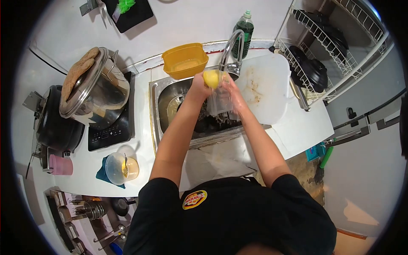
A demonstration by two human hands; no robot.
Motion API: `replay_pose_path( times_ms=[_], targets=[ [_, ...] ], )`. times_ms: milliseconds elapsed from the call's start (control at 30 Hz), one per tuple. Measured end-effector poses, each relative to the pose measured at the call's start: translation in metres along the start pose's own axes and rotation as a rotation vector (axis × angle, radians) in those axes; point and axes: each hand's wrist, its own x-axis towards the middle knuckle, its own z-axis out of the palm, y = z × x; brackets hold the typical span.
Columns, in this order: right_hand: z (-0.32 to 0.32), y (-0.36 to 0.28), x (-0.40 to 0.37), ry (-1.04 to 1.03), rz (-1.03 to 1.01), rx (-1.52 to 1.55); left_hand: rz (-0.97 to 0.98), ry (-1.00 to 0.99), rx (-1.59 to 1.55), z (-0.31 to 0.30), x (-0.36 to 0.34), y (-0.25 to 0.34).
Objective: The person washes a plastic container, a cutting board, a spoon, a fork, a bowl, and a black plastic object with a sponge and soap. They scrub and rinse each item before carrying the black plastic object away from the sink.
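Over the sink [155,106] my left hand [199,88] is closed around a yellow sponge [211,79]. My right hand [234,97] grips the side of a clear plastic container [218,105], just below the tap [231,44]. Sponge and container are close together, and whether they touch is hard to see. Water drips beneath the container. Inside the basin, a pale round dish [173,106] and dark items are partly hidden by my forearms.
A yellow-orange tub [185,61] sits behind the sink, with a green soap bottle [243,36] by the tap. To the right are a white board [272,85] and a dish rack [312,55]. At left stand a large pot [104,91] and a clear tub [117,168].
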Motion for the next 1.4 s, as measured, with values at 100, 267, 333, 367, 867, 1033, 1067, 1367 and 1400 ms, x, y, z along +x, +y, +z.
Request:
replay_pose_path(
  times_ms=[100,267,333,367,867,1033,1067,1367,1400],
  targets=[
    [0.007,-0.005,-0.003,0.096,0.095,0.075,0.095,0.17,0.198,0.016,-0.007,-0.009],
    [0.001,-0.003,0.019,0.121,0.01,0.308,0.108,0.014,0.582,0.024,-0.027,-0.03],
    [0.001,-0.022,0.016,0.093,0.2,0.406,0.115,0.003,0.808,0.027,-0.04,-0.03],
    [-0.001,-0.031,0.016,0.079,0.295,0.451,0.055,0.043,1.034,0.029,-0.048,-0.026],
    [-0.019,-0.018,0.007,-0.153,0.479,0.566,0.126,0.026,0.568,-0.015,-0.044,0.035],
    [-0.035,0.005,0.014,0.089,0.272,0.479,0.298,0.388,1.023,-0.044,-0.031,0.04],
    [-0.029,-0.001,0.01,0.19,0.187,0.394,0.365,0.489,1.236,-0.048,-0.03,0.045],
    [0.003,0.007,0.032,0.909,-0.258,-0.407,1.18,0.235,2.215,0.0,0.006,-0.054],
    [0.005,0.007,0.029,0.873,-0.291,-0.27,1.118,0.288,2.135,0.008,-0.001,-0.056]
  ],
)
